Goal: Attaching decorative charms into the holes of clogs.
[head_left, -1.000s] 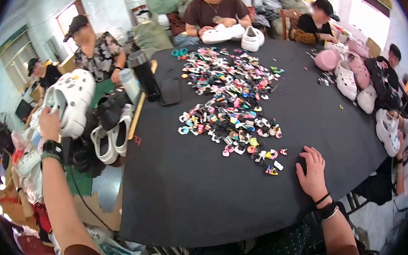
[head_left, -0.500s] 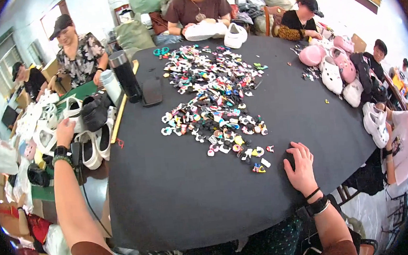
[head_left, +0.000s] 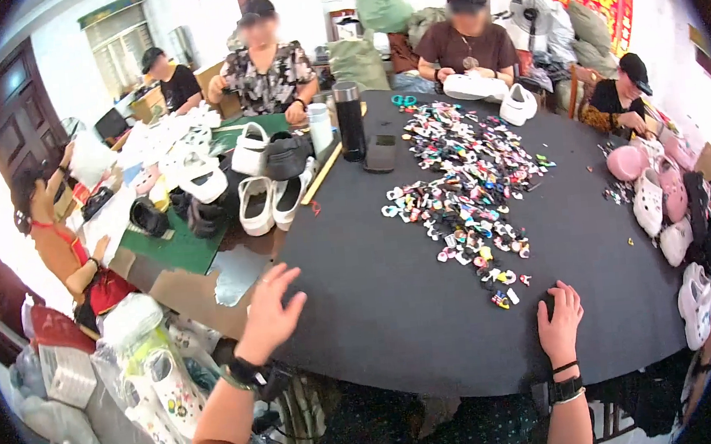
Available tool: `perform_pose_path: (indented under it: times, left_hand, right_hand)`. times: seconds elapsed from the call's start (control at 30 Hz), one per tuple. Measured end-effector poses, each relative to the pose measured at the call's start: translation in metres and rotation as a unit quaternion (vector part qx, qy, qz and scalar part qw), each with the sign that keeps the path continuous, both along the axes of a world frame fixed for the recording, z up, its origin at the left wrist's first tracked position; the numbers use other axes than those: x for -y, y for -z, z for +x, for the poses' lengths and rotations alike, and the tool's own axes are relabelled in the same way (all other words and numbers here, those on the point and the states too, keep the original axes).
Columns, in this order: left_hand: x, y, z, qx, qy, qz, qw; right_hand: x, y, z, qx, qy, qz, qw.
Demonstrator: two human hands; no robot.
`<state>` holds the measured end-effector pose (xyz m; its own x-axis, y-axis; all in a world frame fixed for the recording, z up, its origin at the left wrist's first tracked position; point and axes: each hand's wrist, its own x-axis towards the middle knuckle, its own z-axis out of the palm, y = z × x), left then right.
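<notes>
Holding left hand (head_left: 268, 314) spread, seemingly empty, by the left edge of the table (head_left: 396, 319) and right hand (head_left: 560, 323) loosely spread on its near right, perhaps risking scattering charms (head_left: 472, 163) heaped mid-table through a careless sweep.

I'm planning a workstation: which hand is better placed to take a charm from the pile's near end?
Probably the right hand: it is just beside the near end of the charm pile, while the left hand is farther off, by the left edge of the black table.
</notes>
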<state>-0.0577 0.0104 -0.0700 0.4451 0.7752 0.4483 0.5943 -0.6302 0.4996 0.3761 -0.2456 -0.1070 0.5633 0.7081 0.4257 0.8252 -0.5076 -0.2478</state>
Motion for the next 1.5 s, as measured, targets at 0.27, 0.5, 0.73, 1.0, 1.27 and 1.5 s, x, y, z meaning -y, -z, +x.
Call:
perform_pose_path:
  times: [0.27,0.5,0.73,1.0,1.27,1.5]
  left_hand:
    - [0.072,0.006,0.058,-0.009,0.076,0.032,0.997]
    - [0.09,0.029,0.119,-0.143,0.101,0.109,0.979]
    - [0.077,0.053,0.115,-0.164,0.103,0.122,0.973]
    - [0.085,0.045,0.118,-0.206,0.06,0.072,0.974]
    - [0.084,0.036,0.104,-0.011,0.134,0.115,0.984]
    - [0.084,0.026,0.018,0.073,0.03,0.098,0.992]
  right_hand:
    - [0.002,0.001,-0.004,0.01,0.005,0.032,0.999]
    - [0.001,-0.007,-0.004,0.022,-0.006,0.111,0.994]
    - [0.034,0.007,-0.008,-0.081,-0.005,0.147,0.986]
    - [0.159,0.0,-0.005,-0.012,0.08,0.227,0.97]
    - [0.151,-0.022,-0.032,0.012,0.084,0.107,0.991]
    - [0.055,-0.009,-0.032,0.0,-0.067,0.095,0.993]
